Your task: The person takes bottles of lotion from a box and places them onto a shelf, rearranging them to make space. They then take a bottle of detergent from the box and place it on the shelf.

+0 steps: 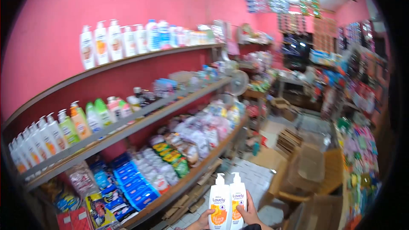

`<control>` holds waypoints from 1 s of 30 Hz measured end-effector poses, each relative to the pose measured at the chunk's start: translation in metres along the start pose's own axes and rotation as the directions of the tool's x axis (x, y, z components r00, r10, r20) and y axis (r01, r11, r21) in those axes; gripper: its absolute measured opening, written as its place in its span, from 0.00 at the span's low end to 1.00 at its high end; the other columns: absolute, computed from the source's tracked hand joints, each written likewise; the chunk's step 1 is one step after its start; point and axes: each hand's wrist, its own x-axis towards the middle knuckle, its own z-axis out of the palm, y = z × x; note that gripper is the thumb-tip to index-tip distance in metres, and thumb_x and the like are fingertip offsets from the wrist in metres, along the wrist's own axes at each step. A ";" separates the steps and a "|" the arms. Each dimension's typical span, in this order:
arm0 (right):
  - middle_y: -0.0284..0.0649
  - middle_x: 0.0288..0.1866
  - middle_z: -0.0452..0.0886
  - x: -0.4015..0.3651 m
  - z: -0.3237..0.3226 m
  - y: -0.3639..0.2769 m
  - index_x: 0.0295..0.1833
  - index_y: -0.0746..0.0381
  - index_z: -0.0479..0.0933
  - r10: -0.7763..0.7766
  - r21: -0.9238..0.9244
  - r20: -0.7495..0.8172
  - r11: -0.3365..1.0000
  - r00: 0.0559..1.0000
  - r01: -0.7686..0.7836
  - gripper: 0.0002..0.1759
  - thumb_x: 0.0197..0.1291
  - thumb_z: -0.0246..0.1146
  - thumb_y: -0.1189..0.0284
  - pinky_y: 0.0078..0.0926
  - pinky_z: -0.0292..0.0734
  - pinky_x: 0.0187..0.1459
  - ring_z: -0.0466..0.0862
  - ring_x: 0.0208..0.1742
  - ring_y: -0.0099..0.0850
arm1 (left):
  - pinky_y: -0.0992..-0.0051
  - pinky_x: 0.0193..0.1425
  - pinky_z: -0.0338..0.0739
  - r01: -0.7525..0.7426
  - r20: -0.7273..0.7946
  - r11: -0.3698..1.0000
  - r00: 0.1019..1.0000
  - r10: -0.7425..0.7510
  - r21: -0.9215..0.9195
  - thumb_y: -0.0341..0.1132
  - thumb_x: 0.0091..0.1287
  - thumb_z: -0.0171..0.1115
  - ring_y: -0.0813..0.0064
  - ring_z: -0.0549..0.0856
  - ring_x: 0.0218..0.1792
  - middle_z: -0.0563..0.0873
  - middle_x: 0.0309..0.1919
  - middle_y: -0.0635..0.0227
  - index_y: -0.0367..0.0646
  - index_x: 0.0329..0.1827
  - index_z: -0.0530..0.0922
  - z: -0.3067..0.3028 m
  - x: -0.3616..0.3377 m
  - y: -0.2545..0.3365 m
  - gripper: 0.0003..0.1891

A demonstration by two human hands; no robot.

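Two white pump bottles of lotion stand side by side in my hands at the bottom of the head view, upright and touching or nearly so. Both carry a "Lovely" label with an orange picture. My left hand (203, 220) is closed round the left lotion bottle (219, 198), its thumb on the front. Round the right lotion bottle (238, 196) my right hand (250, 212) is closed, thumb across the label. The bottles' bases are cut off by the frame edge, and most of my fingers are hidden behind them.
Along the pink wall, an upper shelf (140, 56) and a middle shelf (128, 127) carry rows of bottles. A lower shelf holds blue packs (129, 181) and bagged goods. Cardboard boxes (313, 162) lie on the tiled floor at right. A fan (238, 82) stands farther back.
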 end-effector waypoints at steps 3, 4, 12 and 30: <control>0.45 0.64 0.67 0.047 0.061 -0.012 0.72 0.67 0.49 0.250 0.041 0.134 0.965 0.959 -0.258 0.45 0.55 0.68 0.76 0.29 0.68 0.61 0.70 0.62 0.30 | 0.59 0.64 0.72 -0.131 -0.047 0.990 0.990 0.133 0.054 0.42 0.55 0.63 0.57 0.78 0.57 0.76 0.58 0.51 0.35 0.67 0.63 -0.016 -0.029 0.055 0.37; 0.45 0.61 0.70 0.058 0.079 -0.020 0.71 0.68 0.54 0.361 0.032 0.156 0.928 0.919 -0.370 0.44 0.53 0.71 0.73 0.28 0.70 0.58 0.72 0.59 0.30 | 0.59 0.64 0.72 -0.168 -0.058 0.982 0.983 0.173 0.086 0.42 0.55 0.63 0.57 0.78 0.57 0.76 0.58 0.51 0.35 0.66 0.63 -0.022 -0.038 0.072 0.37; 0.49 0.68 0.65 0.167 0.173 0.019 0.76 0.65 0.37 -0.128 0.187 0.504 0.982 0.854 0.036 0.53 0.54 0.68 0.80 0.30 0.69 0.62 0.70 0.65 0.33 | 0.60 0.63 0.73 -0.401 -0.088 0.854 0.888 0.451 0.331 0.42 0.54 0.65 0.58 0.79 0.57 0.77 0.58 0.52 0.35 0.66 0.63 -0.014 -0.079 0.177 0.37; 0.44 0.65 0.64 0.438 0.260 -0.033 0.74 0.62 0.41 -0.554 0.618 0.374 0.747 0.744 0.245 0.58 0.44 0.74 0.73 0.32 0.64 0.65 0.69 0.64 0.35 | 0.70 0.55 0.76 -0.140 0.552 -0.600 -0.271 0.788 0.788 0.41 0.61 0.63 0.70 0.81 0.49 0.80 0.49 0.60 0.33 0.57 0.70 0.225 -0.165 0.470 0.26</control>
